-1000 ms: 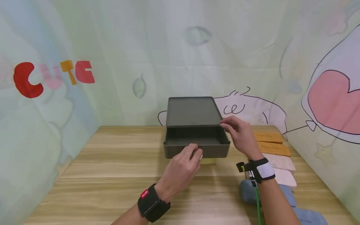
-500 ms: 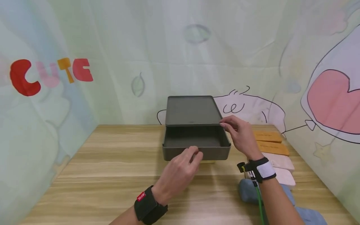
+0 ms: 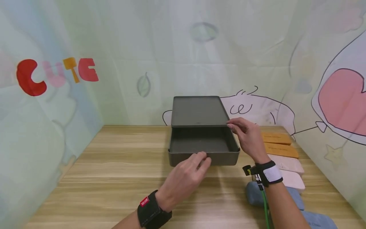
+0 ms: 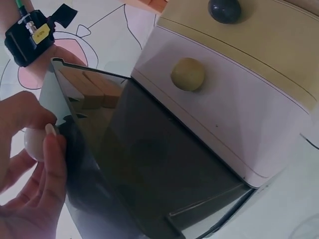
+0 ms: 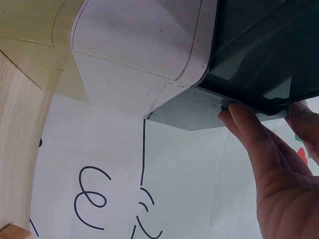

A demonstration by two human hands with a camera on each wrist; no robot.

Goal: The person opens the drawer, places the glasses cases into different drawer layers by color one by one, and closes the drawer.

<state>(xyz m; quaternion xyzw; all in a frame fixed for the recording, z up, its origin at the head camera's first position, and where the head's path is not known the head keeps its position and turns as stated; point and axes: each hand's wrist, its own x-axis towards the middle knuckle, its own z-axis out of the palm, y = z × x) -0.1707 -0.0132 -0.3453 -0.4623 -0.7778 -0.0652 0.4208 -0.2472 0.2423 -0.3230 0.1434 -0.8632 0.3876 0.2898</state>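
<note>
Left grip [image 3: 183, 178] pinches the drawer knob [image 4: 34, 143], right grip [image 3: 250, 138] holds the gray top [image 3: 199, 110]

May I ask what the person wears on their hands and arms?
The left hand has a wide black wristband with a red tag; the right hand, a black strap with a white panel and green cable. No gloves or sleeves show.

The head view looks down on the grey drawer [image 3: 220, 159] from farther back. The left wrist view looks closely from its front, the right wrist view from its right; both share the adjoining pale panel [image 4: 239, 114].
</note>
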